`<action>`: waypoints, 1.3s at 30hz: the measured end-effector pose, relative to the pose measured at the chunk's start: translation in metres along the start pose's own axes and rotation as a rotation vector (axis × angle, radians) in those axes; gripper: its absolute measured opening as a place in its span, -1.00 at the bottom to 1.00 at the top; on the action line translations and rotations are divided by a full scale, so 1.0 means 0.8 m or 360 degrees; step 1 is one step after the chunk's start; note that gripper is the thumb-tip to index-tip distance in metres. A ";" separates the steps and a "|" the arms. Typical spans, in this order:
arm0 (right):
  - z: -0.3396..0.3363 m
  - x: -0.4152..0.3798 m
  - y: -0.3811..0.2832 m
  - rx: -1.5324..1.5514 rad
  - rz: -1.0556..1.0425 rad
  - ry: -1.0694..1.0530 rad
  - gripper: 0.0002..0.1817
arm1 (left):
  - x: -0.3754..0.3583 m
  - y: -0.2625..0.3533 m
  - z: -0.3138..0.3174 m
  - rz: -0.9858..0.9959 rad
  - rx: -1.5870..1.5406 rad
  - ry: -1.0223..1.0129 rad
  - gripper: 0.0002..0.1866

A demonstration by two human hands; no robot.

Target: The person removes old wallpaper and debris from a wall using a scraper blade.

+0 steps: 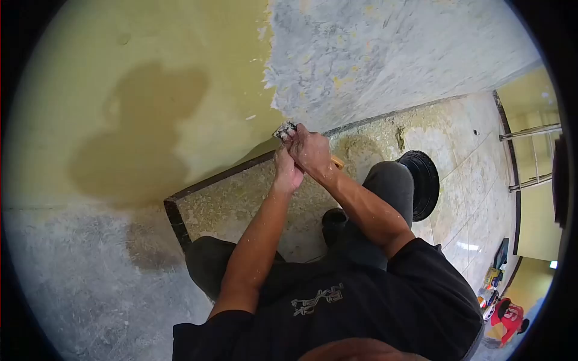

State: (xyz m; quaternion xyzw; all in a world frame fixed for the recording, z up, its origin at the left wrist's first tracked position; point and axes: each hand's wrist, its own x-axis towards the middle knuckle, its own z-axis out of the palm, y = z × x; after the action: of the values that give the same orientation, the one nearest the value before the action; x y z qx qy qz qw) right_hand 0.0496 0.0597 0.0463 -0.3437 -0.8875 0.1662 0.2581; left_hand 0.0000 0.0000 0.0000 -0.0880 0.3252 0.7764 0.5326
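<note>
Both my hands meet low on the wall, closed around a scraper (283,130). Its blade end, caked with pale debris, lies against the yellow paint (229,90) beside the scraped grey patch (337,60). My right hand (312,151) grips the tool from above, and an orange-yellow handle end (338,162) sticks out past the wrist. Pressed close against it is my left hand (288,173), its fingers partly hidden behind the right ones. Flecks of paint cling to both hands and forearms.
Paint flakes cover the floor (241,192) along the dark skirting (226,173). A black round tub (424,183) stands beside my right knee. A metal ladder-like frame (533,132) is at the far right. Another person in red (509,319) is low in the distance, near several items.
</note>
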 end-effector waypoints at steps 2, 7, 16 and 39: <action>-0.001 0.000 -0.006 0.0053 -0.0019 0.0014 -0.81 | -0.011 0.007 0.005 -0.0066 -0.0137 0.0010 -0.66; -0.013 0.008 -0.001 0.0112 -0.0117 0.0007 -0.82 | -0.001 -0.002 0.008 -0.0036 -0.0163 -0.0026 -0.66; 0.000 0.001 0.012 0.0248 0.0148 -0.0043 -0.79 | -0.007 0.001 0.025 0.0033 -0.0035 0.0114 -0.67; 0.012 -0.008 -0.011 0.0380 0.0378 0.0019 -0.69 | -0.028 0.022 0.021 0.0133 0.0267 0.0138 -0.62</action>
State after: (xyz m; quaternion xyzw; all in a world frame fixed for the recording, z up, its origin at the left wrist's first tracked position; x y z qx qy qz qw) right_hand 0.0433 0.0476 0.0404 -0.4141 -0.8131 0.2976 0.2809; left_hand -0.0025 -0.0110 0.0312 -0.0630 0.4153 0.7634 0.4907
